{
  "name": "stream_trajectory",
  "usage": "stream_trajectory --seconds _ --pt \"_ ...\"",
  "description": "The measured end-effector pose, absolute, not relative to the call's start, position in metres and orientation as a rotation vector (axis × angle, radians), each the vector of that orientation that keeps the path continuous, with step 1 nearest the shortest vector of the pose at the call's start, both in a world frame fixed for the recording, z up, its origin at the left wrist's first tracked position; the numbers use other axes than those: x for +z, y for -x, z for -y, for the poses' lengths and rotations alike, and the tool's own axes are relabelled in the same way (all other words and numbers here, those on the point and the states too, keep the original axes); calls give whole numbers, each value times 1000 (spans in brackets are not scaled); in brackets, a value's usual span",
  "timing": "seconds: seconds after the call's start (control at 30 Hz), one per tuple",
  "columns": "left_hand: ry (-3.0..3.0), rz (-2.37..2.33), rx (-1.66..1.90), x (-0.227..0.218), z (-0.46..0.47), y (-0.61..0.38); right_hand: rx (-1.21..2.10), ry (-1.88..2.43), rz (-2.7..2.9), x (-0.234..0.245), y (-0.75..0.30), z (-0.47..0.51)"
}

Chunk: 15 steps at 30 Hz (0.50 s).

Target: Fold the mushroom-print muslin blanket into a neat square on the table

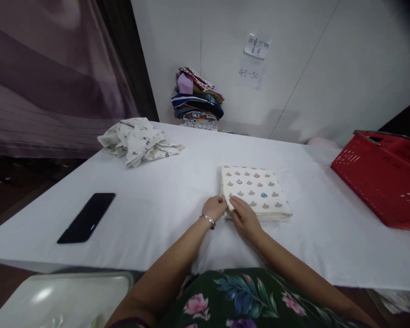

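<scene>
A folded cream cloth (256,191) printed with small grey, red and blue shapes lies on the white table (177,182) in front of me. My left hand (214,208), with a bracelet on the wrist, is curled at the cloth's near left corner, fingers pinched on its edge. My right hand (245,217) rests on the same corner from the front, its fingers pressed onto the fabric's edge. Both hands touch the cloth close together.
A crumpled pale printed garment (138,140) lies at the far left of the table. A black phone (87,217) lies near the left front. A stack of folded clothes (197,101) stands against the back wall. A red plastic basket (384,175) sits at the right.
</scene>
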<state>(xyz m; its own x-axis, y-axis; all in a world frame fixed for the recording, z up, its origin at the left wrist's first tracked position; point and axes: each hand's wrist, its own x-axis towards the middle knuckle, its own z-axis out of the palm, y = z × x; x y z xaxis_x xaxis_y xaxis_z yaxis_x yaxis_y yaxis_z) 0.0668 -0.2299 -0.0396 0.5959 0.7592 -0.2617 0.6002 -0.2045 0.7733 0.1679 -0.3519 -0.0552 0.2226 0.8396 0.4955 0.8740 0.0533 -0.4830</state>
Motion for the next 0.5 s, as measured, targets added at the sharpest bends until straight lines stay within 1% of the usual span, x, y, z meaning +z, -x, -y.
stream_trajectory --seconds 0.17,0.5 --pt "-1883 -1037 224 -40 229 -63 -187 1863 1743 -67 -162 351" --pt "-1780 -1003 248 -42 223 -61 -161 2100 1811 -63 -152 345"
